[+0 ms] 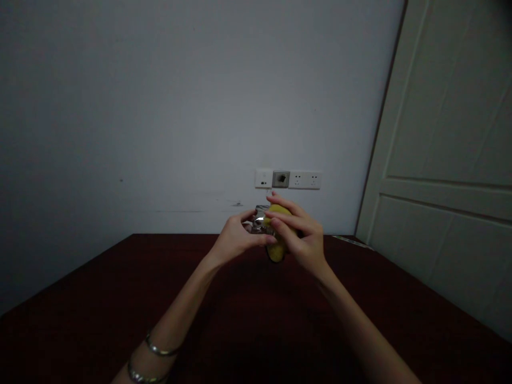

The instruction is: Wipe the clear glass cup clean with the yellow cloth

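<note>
My left hand (236, 237) is closed round a small clear glass (260, 221), its thumb stretched along the near side. The glass is shiny and partly hidden by the fingers, so its full shape does not show. Against the right side of the glass, my right hand (302, 234) presses a yellow pad (276, 252) that looks like a sponge with a dark lower edge. The fingers of that hand lie across the pad, their tips close to the glass. Both things are held up above the dark red table (256, 309).
Behind the table stands a pale wall (180, 106) with a row of sockets and switch plates (288, 179) just beyond my hands. A light panelled door (448, 160) rises at the right. A thin pale strip (352, 242) lies along the table's far right edge.
</note>
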`<state>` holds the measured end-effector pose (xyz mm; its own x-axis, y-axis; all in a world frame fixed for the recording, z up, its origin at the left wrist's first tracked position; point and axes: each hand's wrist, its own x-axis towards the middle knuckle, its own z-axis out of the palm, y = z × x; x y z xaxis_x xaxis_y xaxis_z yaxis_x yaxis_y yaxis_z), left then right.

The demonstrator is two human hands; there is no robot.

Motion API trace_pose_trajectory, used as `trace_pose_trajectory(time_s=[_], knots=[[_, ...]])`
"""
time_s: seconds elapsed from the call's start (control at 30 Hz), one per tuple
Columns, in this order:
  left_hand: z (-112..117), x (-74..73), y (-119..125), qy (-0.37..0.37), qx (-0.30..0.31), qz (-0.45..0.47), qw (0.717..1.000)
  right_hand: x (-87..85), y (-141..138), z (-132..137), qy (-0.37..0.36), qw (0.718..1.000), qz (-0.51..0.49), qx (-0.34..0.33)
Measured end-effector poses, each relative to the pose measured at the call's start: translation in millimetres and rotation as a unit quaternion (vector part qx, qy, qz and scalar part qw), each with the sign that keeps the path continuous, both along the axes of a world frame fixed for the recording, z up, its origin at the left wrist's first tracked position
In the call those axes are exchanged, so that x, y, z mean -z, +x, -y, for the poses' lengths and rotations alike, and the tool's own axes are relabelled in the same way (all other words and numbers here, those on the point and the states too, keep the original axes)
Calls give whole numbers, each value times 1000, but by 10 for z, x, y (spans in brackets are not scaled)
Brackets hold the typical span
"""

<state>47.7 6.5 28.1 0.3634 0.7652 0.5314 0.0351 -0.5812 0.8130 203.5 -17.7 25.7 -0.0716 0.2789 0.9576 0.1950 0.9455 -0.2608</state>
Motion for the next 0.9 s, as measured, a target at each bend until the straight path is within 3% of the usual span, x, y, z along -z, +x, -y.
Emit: trace_pose_trajectory(time_s=[0.13,0.37,0.57,0.77,0.9], knots=[[1,-3,-5,14,-8,-8,1000,-28,38,39,26,996,81,-28],[28,50,-9,40,-5,-46,998,2,7,16,-22,999,-27,27],[-10,54,-10,56,-25,-63,996,-20,3,70,25,994,102,-12],[-13,44,-11,38,1,-42,998,0,-31,26,-36,999,1,13],[-33,42,-3,-19,48,1,999,-8,76,-37,-68,997,30,-36]])
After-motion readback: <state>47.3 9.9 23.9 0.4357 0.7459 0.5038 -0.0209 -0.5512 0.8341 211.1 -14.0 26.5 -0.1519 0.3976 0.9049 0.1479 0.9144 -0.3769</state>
